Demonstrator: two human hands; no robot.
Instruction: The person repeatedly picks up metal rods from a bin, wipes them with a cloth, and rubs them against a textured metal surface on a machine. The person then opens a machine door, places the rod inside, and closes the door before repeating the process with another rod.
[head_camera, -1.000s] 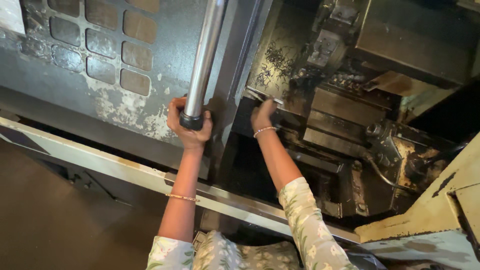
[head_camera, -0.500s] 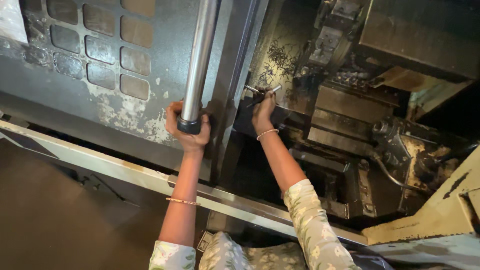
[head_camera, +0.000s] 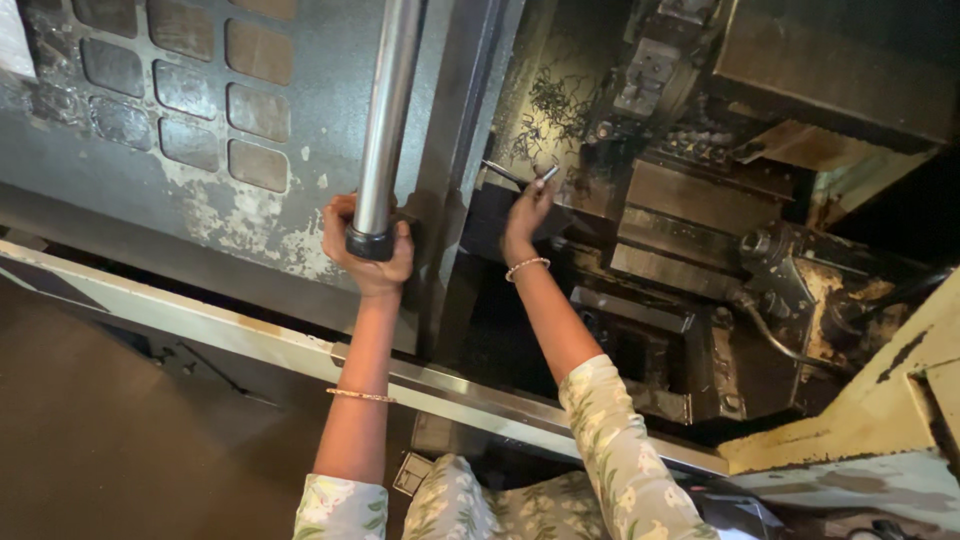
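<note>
My left hand (head_camera: 368, 250) is closed around the lower end of the steel bar (head_camera: 385, 120), fingers wrapped just above its dark end cap. The bar's long axis runs up and away from me, along the grey door (head_camera: 200, 150) with its square panels.

My right hand (head_camera: 522, 215) is inside the machine bay, fingers pinched on a small metal pin (head_camera: 545, 177). A thin rod (head_camera: 503, 173) lies at the fingertips, slanting up to the left; I cannot tell whether it is one piece with the pin or a separate tool.

The pin sits at the right fingertips, just beside the dark block (head_camera: 690, 215) of the machine, which lies to the right and slightly beyond. The right hand is plainly the nearer; the left is apart from it, across the door post (head_camera: 455, 150).

Metal chips (head_camera: 555, 105) lie scattered on the wall above the right hand. The bay below the wrist is in deep shadow, and nothing there can be made out. The bar's upper end is cut off by the frame.
</note>
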